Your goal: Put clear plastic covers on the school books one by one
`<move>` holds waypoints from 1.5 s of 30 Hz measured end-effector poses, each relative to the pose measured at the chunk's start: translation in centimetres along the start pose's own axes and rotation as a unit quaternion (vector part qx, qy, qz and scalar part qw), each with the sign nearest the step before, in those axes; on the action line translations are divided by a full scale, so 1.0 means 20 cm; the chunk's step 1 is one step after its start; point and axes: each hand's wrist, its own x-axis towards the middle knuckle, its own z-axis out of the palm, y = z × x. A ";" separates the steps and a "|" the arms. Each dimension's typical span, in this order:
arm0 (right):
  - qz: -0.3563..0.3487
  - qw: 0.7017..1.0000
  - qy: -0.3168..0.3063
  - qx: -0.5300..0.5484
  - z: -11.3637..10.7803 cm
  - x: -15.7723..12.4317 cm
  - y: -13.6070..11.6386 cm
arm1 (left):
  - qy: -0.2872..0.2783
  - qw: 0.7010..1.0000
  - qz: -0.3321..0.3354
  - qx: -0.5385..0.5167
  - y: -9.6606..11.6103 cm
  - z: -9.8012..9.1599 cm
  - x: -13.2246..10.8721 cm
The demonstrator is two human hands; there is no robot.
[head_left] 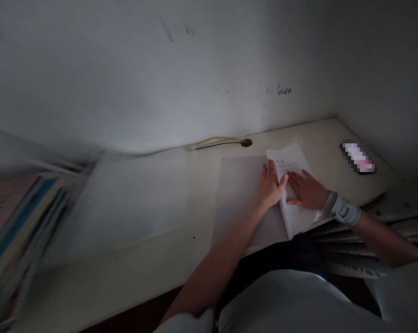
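Observation:
Sheets of printed paper [297,219] lie on the desk, on the right part of a translucent grey plastic sheet [236,189]. My left hand [272,185] rests along the left edge of the paper, fingers stretched out and thumb apart. On the printed text lies my right hand [308,190], flat with its fingers spread. A grey band with a rectangular plate [344,210] is around my right wrist. Neither hand is closed around anything. Part of the text is hidden under the hands.
A phone [359,157], its screen pixelated, lies at the desk's right end. A yellow cable [219,138] and a dark one run into a round hole [246,143] near the wall. Blurred books [21,222] stand at the left. The pale desk [153,259] ends in front of my body.

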 end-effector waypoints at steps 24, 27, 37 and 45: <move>-0.050 0.998 0.033 0.019 -0.12 -0.09 -0.27 | -0.045 0.935 -0.192 0.294 -0.51 -0.80 -0.29; -0.153 0.986 0.051 0.040 -0.13 -0.15 -0.44 | -0.067 0.934 -0.165 0.311 -0.57 -0.89 -0.14; -0.160 0.963 0.214 -0.026 0.05 -0.19 -0.48 | -0.221 0.934 -0.161 0.232 -0.60 -0.93 0.26; -0.195 0.920 0.337 0.045 0.00 -0.23 -0.37 | -0.225 0.939 -0.247 0.082 -0.50 -0.99 0.03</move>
